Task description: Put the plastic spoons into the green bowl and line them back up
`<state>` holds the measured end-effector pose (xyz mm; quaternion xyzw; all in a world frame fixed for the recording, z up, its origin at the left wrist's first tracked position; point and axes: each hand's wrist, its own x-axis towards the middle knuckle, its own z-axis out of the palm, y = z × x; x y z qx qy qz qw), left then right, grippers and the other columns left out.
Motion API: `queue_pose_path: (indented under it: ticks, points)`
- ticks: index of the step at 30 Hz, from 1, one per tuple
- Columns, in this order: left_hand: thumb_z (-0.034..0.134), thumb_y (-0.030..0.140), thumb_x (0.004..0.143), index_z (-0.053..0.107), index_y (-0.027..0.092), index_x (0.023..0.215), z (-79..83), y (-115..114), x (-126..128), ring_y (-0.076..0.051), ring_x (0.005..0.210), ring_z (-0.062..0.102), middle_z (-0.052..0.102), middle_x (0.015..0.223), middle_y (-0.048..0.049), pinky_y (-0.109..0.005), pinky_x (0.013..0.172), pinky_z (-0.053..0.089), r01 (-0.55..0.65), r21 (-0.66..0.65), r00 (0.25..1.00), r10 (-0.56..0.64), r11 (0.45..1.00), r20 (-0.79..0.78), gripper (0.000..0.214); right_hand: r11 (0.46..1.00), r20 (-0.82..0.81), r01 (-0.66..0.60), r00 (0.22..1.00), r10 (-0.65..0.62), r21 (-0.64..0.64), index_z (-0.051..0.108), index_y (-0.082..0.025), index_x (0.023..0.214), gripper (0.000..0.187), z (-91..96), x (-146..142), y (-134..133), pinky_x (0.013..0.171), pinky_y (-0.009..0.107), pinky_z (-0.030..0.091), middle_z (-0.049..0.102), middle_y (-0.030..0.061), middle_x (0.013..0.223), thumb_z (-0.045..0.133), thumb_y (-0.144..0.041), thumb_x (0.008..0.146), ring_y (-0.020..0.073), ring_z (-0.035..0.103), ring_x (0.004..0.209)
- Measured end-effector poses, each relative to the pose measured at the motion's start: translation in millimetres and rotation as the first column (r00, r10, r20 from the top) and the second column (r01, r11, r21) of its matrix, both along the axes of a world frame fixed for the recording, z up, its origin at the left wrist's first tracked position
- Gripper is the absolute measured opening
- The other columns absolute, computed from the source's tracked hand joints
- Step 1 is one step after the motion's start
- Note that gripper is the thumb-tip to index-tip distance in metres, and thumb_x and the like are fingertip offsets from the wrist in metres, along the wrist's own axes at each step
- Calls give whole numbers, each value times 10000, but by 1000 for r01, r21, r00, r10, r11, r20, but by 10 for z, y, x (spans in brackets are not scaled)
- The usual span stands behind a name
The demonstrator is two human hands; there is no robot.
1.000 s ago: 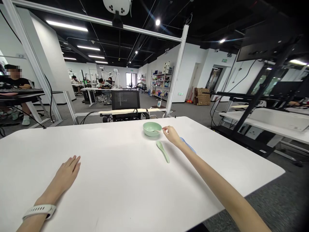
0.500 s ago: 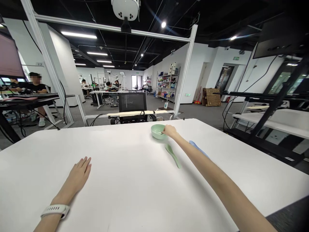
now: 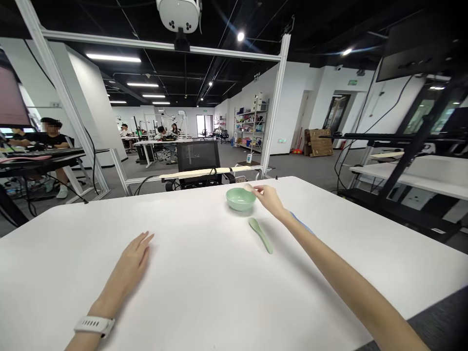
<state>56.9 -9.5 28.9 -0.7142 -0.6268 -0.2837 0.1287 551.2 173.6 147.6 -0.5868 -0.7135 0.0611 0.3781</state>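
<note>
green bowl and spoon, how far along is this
Done: the green spoon lies on the white table, outside the bowl. In hand: the right hand is at the rim of the green bowl, its grip unclear. Left: spoon and bowl sit apart; the left hand rests on the table.

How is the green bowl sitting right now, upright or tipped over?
Upright: the pale green bowl sits on its base on the white table, with its round opening facing up.

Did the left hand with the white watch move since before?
Yes. The left hand slid right and forward across the white table, closer to the green bowl, which stayed put.
</note>
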Motion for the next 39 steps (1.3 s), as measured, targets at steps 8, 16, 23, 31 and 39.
queue_pose_path:
  ticks: [8,16,23,31,39]
  points:
    - [299,391,1112,551,213,1536,212,342,2019,-249,1533,537,604,1621,-123,-520,1297,457,475,-181,875,-483,861,-2,524,997,-163,39,985,-49,-65,795,-91,1276,537,-786,470,-850,787,364,523,786,127,890,545,-459,973,266,696,788]
    - [445,585,1051,373,96,1650,117,659,3471,-359,1665,290,358,1755,-240,-608,1351,313,593,-328,788,-613,735,52,777,983,-113,78,989,-97,-164,838,-121,1095,417,-983,391,-911,799,330,505,821,160,973,570,-427,1003,272,739,846]
    - [474,502,1052,412,147,1636,81,584,3249,-327,1625,394,438,1728,-203,-556,1349,314,544,-360,824,-565,758,55,685,977,68,109,993,-98,-186,821,-163,928,226,-1008,370,-991,750,287,474,787,150,984,649,-295,994,245,731,851]
    - [482,514,1060,430,204,1651,129,191,2444,-320,1600,439,479,1715,-146,-563,1334,365,469,-343,873,-486,814,40,670,981,2,36,999,-37,-192,746,-191,790,217,-939,191,-1117,707,292,471,736,121,944,608,-201,958,218,659,757]
    - [480,477,1065,421,231,1664,88,147,2259,-304,1593,452,468,1723,-124,-550,1337,372,456,-312,881,-473,834,24,651,986,-57,-28,998,19,-163,735,-198,798,207,-956,53,-1169,729,297,491,713,107,925,600,-254,946,210,645,741]
